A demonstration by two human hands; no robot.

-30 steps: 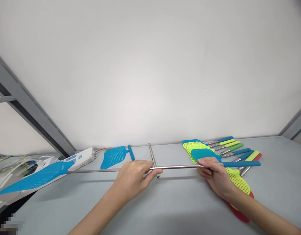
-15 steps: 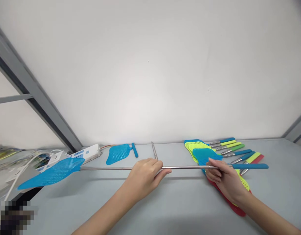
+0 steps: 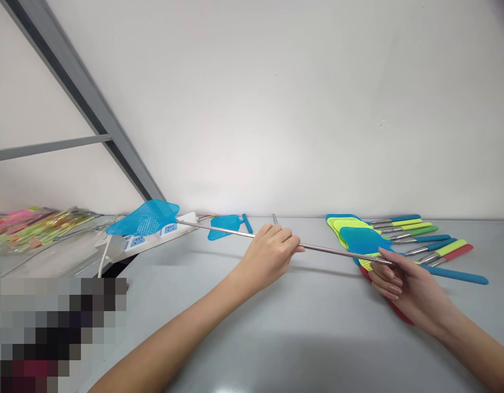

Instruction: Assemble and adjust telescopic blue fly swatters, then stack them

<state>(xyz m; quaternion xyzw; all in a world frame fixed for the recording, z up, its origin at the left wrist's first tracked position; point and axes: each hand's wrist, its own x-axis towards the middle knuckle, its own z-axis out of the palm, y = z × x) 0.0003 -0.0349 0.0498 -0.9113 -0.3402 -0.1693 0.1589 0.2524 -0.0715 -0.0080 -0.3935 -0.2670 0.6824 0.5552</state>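
A blue fly swatter with a long metal rod (image 3: 342, 251) is held up across the view in both hands. Its perforated blue head (image 3: 147, 217) points to the left and its blue handle (image 3: 456, 273) to the right. Around the middle of the rod, my left hand (image 3: 272, 248) is closed. Beside the handle, my right hand (image 3: 403, 286) grips the rod between thumb and fingers. Behind my right hand lies a pile of swatters (image 3: 360, 237) with blue, yellow, green and red parts.
Near the wall lie a detached blue swatter head (image 3: 224, 226), a short blue piece (image 3: 247, 223) and a thin metal rod (image 3: 274, 219). On the left are a white power strip (image 3: 182, 225), a white cable (image 3: 104, 256) and colourful packaged items (image 3: 42, 226). The bottom-left corner is pixelated.
The swatter has tilted, its head end rising and its handle end dropping. The view has turned left, bringing the packaged items into sight. Both hands keep their hold on the rod.
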